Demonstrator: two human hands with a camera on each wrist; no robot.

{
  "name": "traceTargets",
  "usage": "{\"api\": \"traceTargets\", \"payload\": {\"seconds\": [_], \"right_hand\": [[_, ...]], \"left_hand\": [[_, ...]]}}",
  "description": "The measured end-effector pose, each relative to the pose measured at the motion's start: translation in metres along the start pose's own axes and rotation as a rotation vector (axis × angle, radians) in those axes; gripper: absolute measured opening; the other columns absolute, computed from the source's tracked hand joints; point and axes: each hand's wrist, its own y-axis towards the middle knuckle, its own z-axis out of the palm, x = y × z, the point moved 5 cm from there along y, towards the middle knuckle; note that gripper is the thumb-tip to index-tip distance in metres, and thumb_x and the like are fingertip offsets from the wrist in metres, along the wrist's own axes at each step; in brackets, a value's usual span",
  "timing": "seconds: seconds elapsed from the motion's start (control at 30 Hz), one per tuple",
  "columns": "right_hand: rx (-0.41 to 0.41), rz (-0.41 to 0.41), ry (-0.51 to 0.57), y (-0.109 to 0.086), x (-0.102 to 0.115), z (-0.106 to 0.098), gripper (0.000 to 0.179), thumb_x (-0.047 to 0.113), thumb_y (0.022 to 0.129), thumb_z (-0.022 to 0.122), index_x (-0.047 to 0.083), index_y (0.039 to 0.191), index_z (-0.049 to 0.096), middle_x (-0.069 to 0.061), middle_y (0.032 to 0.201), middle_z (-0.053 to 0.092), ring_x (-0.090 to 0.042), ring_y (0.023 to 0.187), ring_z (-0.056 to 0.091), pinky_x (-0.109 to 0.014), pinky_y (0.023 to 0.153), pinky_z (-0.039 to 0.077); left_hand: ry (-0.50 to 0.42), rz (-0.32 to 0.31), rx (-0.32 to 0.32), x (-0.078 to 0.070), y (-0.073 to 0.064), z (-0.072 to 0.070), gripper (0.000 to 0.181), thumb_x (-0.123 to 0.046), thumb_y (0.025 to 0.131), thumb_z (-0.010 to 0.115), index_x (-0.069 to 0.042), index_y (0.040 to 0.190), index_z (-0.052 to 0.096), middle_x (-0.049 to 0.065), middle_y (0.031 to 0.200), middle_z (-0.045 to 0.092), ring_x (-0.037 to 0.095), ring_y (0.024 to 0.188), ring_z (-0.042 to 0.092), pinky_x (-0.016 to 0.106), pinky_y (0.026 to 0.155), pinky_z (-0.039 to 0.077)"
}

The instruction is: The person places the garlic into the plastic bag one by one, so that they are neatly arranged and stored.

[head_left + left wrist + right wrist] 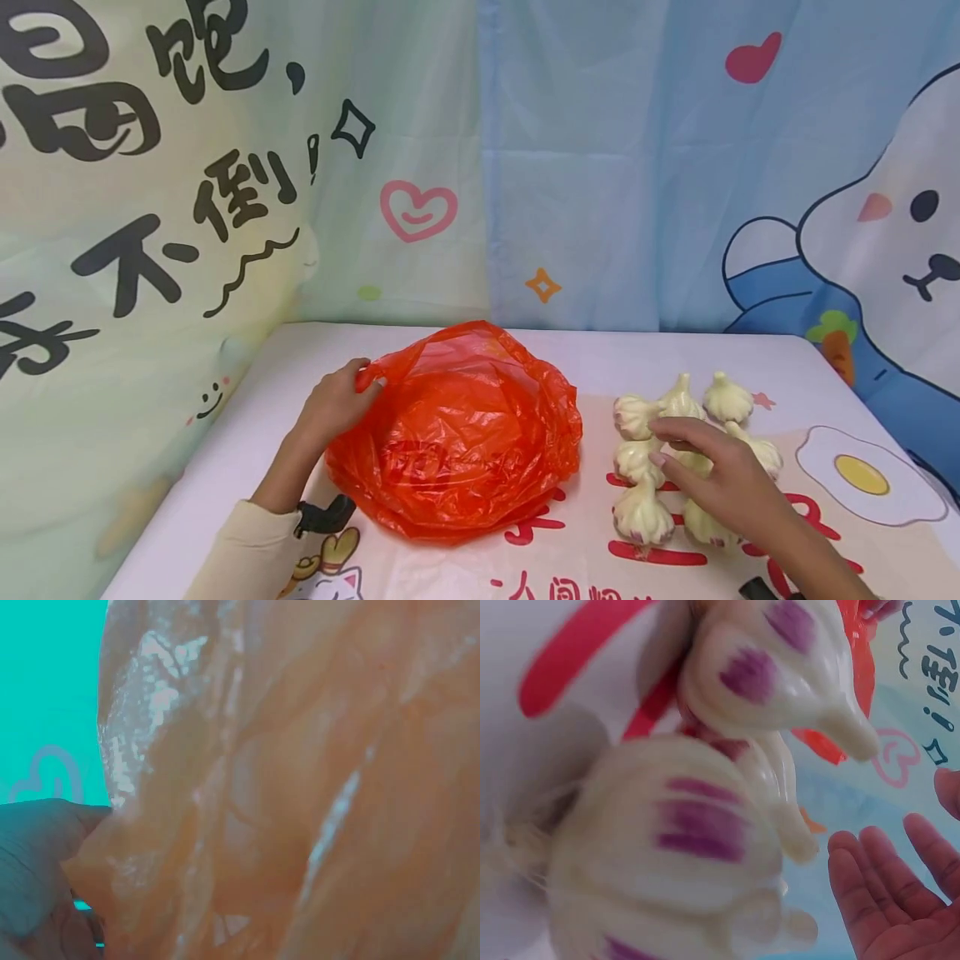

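Note:
An orange-red plastic bag [457,433] lies spread on the table with its mouth open toward me. My left hand [341,404] pinches the bag's left rim between thumb and fingers; the left wrist view shows the thin film [300,787] close up beside the thumb. Over the garlic bulbs hovers my right hand [723,475], its fingers extended and nothing held. Several white garlic bulbs stand grouped at the right, among them one at the front left [643,515] and one at the back [727,398]. In the right wrist view, purple-marked bulbs [675,840] appear near the spread fingers [885,885].
A white table [330,350] carries a printed mat with red characters and a fried-egg picture [862,475]. Behind it hangs a printed curtain [577,167] with hearts and a cartoon bear. A black strap [326,517] is around the left wrist.

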Motion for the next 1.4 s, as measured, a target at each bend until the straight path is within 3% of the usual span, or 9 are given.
{"api": "traceTargets", "payload": {"seconds": [0.13, 0.23, 0.37, 0.63, 0.87, 1.4], "right_hand": [[0.045, 0.025, 0.07, -0.006, 0.0, 0.007, 0.032, 0.018, 0.086, 0.076, 0.014, 0.116, 0.068, 0.0, 0.116, 0.065, 0.0, 0.104, 0.057, -0.029, 0.08, 0.056], [0.101, 0.081, 0.125, -0.009, -0.002, 0.012, 0.032, 0.021, 0.087, 0.074, 0.013, 0.117, 0.068, -0.001, 0.117, 0.064, -0.008, 0.104, 0.059, -0.036, 0.08, 0.056], [0.162, 0.165, 0.189, -0.012, -0.004, 0.02, 0.032, 0.019, 0.087, 0.074, 0.014, 0.118, 0.067, -0.002, 0.119, 0.064, -0.02, 0.105, 0.061, -0.036, 0.082, 0.056], [0.212, 0.296, 0.209, -0.014, -0.007, 0.03, 0.033, 0.017, 0.086, 0.075, 0.013, 0.117, 0.067, -0.006, 0.118, 0.064, -0.023, 0.101, 0.064, -0.031, 0.078, 0.057], [0.25, 0.386, 0.194, -0.018, -0.011, 0.035, 0.031, 0.016, 0.083, 0.078, 0.015, 0.113, 0.071, -0.004, 0.111, 0.068, -0.02, 0.095, 0.066, -0.032, 0.078, 0.057], [0.278, 0.396, 0.132, -0.02, -0.016, 0.033, 0.031, 0.019, 0.082, 0.078, 0.019, 0.113, 0.072, -0.001, 0.108, 0.07, -0.015, 0.09, 0.065, -0.032, 0.078, 0.057]], "left_hand": [[-0.036, 0.014, -0.043, 0.003, -0.002, 0.0, 0.04, -0.023, 0.097, 0.057, 0.003, 0.127, 0.058, 0.022, 0.114, 0.065, 0.032, 0.089, 0.065, 0.046, 0.076, 0.057], [-0.055, 0.021, -0.066, 0.008, -0.002, 0.0, 0.034, -0.02, 0.098, 0.054, 0.003, 0.122, 0.062, 0.021, 0.109, 0.066, 0.031, 0.086, 0.065, 0.046, 0.077, 0.057], [-0.096, -0.001, -0.084, 0.013, -0.003, 0.001, 0.032, -0.019, 0.1, 0.051, 0.001, 0.121, 0.064, 0.019, 0.107, 0.067, 0.03, 0.084, 0.065, 0.044, 0.076, 0.057], [-0.193, -0.055, -0.08, 0.017, -0.006, 0.005, 0.034, -0.024, 0.101, 0.048, -0.002, 0.123, 0.064, 0.016, 0.106, 0.067, 0.027, 0.084, 0.064, 0.042, 0.076, 0.058], [-0.218, -0.048, -0.113, 0.015, -0.007, 0.005, 0.034, -0.022, 0.101, 0.046, -0.002, 0.12, 0.066, 0.016, 0.104, 0.068, 0.026, 0.082, 0.063, 0.04, 0.074, 0.057], [-0.262, -0.067, -0.116, 0.011, -0.009, 0.007, 0.034, -0.022, 0.102, 0.045, -0.001, 0.119, 0.065, 0.017, 0.105, 0.067, 0.027, 0.083, 0.064, 0.039, 0.073, 0.058]]}}
